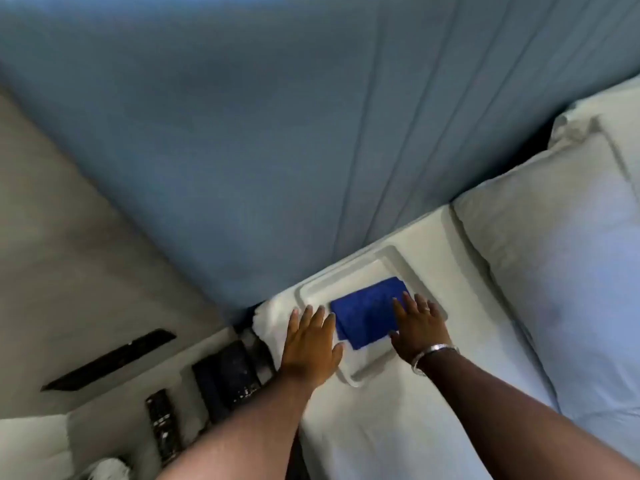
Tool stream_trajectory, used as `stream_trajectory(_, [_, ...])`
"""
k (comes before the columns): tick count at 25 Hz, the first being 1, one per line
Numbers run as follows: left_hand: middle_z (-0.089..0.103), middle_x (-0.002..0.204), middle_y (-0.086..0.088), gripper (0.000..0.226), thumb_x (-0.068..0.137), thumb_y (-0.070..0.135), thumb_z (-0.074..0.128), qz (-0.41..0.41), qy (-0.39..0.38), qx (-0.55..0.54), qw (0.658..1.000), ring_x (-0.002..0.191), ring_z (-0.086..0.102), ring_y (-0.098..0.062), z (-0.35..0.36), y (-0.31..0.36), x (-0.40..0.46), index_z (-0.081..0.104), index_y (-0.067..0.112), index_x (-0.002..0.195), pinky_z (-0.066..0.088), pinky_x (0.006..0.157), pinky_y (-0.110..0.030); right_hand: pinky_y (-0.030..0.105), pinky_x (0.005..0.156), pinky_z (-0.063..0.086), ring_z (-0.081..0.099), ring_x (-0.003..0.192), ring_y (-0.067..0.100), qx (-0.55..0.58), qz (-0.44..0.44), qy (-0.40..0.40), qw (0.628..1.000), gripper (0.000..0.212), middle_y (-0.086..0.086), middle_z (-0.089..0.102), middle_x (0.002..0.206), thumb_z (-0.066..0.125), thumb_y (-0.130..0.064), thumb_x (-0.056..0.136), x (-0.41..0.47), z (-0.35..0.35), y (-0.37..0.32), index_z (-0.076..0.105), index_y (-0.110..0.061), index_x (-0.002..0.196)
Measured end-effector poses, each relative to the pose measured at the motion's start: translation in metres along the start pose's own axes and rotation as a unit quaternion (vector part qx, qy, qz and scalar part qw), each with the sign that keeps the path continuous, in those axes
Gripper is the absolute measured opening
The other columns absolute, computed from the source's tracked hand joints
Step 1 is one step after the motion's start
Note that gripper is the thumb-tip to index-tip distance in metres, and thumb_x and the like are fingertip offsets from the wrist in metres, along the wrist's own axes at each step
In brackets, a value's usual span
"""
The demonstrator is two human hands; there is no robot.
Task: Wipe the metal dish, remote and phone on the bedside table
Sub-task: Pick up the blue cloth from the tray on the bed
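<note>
A pale rectangular metal dish (390, 253) lies on the white bed sheet beside the headboard. A folded blue cloth (363, 315) rests inside it. My left hand (310, 341) lies flat with fingers spread on the dish's left rim, holding nothing. My right hand (420, 327) lies flat on the right part of the cloth and the dish's right rim, fingers apart. A dark remote (162, 424) lies on the bedside table (104, 407) at lower left. A dark flat slab that looks like the phone (225, 375) is beside it.
A padded blue headboard (277, 133) rises behind the bed. White pillows (554, 271) fill the right side. A grey wall with a dark narrow slot (110, 358) stands behind the table. Something white (107, 469) sits at the table's near edge.
</note>
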State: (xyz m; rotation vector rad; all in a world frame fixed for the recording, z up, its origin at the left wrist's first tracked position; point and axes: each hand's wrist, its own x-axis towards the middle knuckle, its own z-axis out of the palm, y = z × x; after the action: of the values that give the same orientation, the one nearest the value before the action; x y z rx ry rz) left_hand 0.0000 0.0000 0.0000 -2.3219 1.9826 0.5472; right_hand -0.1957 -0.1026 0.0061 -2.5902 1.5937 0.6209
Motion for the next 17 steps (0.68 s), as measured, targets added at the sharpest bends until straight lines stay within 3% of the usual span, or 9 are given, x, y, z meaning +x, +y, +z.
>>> stream_trajectory(3, [0.036,0.155,-0.004,0.062,0.095,0.045,0.046,0.015,-0.039,0.000,0.999,0.143,0.030,-0.025,0.031,0.022,0.070,0.031,0.019,0.149,0.017,0.119,-0.043,0.043,0.115,0.019,0.015,0.143,0.030,-0.020,-0.078,-0.061,0.995,0.066,0.007,0.013,0.159,0.043,-0.034,0.092,0.065,0.028,0.025,0.013,-0.020,0.149])
stream_trajectory(6, [0.046,0.144,-0.005,0.057,0.093,0.041,0.054,-0.030,-0.082,-0.021,0.996,0.129,0.046,-0.028,0.048,0.027,0.121,0.038,0.017,0.142,0.038,0.102,-0.042,0.046,0.115,0.016,0.014,0.143,0.030,0.004,-0.125,-0.076,0.989,0.074,0.006,0.018,0.158,0.053,-0.032,0.086,0.118,0.042,0.023,0.016,-0.020,0.149])
stream_trajectory(9, [0.060,0.116,-0.005,0.025,0.089,0.030,0.059,-0.053,-0.090,-0.046,0.993,0.104,0.059,-0.026,0.049,0.015,0.138,0.056,0.018,0.111,0.049,0.081,-0.037,0.047,0.110,0.027,0.043,0.126,0.032,-0.061,-0.118,-0.070,0.989,0.065,0.008,0.049,0.137,0.063,-0.044,0.074,0.145,0.041,0.023,0.045,-0.022,0.133])
stream_trajectory(11, [0.064,0.085,0.002,0.008,0.078,0.025,0.062,-0.060,-0.093,-0.212,0.971,0.077,0.061,-0.018,0.035,0.003,0.130,0.059,0.019,0.083,0.049,0.064,-0.031,0.037,0.091,0.045,0.060,0.103,0.028,-0.088,-0.104,-0.073,0.988,0.044,0.004,0.065,0.111,0.062,-0.044,0.071,0.145,0.033,0.030,0.061,-0.023,0.109])
stream_trajectory(13, [0.057,0.061,0.008,0.006,0.071,0.020,0.061,-0.059,-0.092,-0.429,0.897,0.057,0.052,-0.011,0.013,-0.017,0.111,0.056,0.020,0.067,0.043,0.052,-0.027,0.031,0.074,0.050,0.064,0.089,0.025,0.081,-0.072,-0.138,0.984,0.031,0.000,0.067,0.089,0.063,-0.044,0.063,0.127,0.018,0.033,0.065,-0.025,0.087])
stream_trajectory(14, [0.055,0.057,0.011,0.007,0.072,0.018,0.061,-0.064,-0.075,-0.510,0.855,0.055,0.049,-0.008,-0.001,-0.031,0.099,0.057,0.020,0.066,0.041,0.051,-0.026,0.031,0.069,0.051,0.065,0.082,0.024,0.226,-0.054,-0.172,0.957,0.025,0.000,0.066,0.080,0.065,-0.042,0.061,0.115,0.006,0.032,0.065,-0.023,0.078])
stream_trajectory(15, [0.056,0.057,0.012,0.007,0.074,0.017,0.061,-0.083,-0.052,-0.576,0.812,0.056,0.050,-0.007,-0.012,-0.047,0.085,0.058,0.019,0.068,0.042,0.053,-0.025,0.031,0.066,0.051,0.065,0.076,0.022,0.373,-0.033,-0.181,0.909,0.019,0.001,0.066,0.074,0.069,-0.035,0.065,0.100,-0.010,0.024,0.065,-0.019,0.075])
stream_trajectory(17, [0.068,0.076,0.003,0.006,0.080,0.020,0.063,-0.131,-0.007,-0.700,0.702,0.074,0.061,-0.013,-0.022,-0.084,0.047,0.063,0.014,0.082,0.049,0.068,-0.031,0.029,0.066,0.052,0.067,0.075,0.018,0.629,0.024,-0.183,0.755,0.010,0.005,0.072,0.080,0.072,-0.021,0.075,0.060,-0.047,-0.011,0.068,-0.014,0.082])
